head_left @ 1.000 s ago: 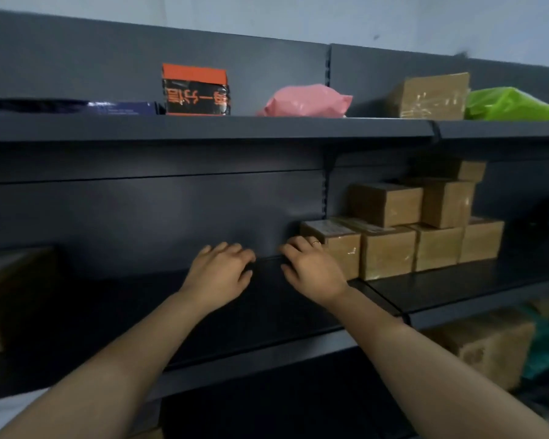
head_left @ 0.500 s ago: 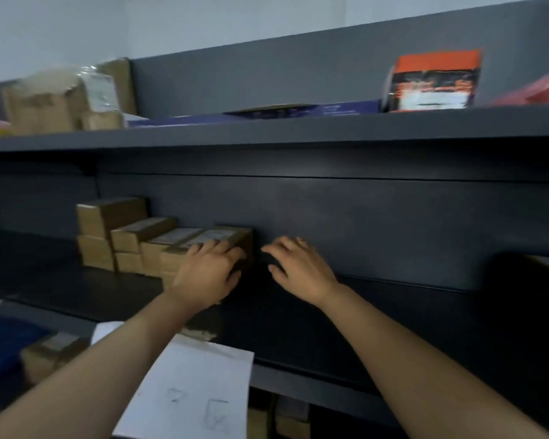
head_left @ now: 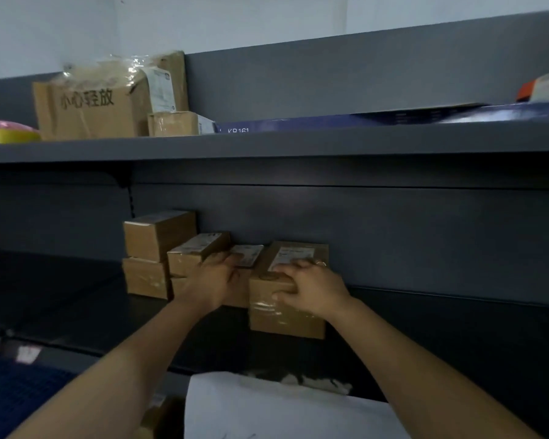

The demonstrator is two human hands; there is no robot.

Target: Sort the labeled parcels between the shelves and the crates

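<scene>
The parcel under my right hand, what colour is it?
Brown cardboard parcel with a white label; head view.

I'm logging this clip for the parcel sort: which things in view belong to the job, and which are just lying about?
Job: right hand gripping the labeled parcel; left hand on the smaller labeled parcels; stacked brown boxes; middle shelf.
Lying about: yellow roll; white sheet; flat blue box.

Right hand (head_left: 311, 289) grips 1 labeled parcel (head_left: 286, 316); left hand (head_left: 213, 280) grips the neighbouring parcel (head_left: 247, 255).
</scene>
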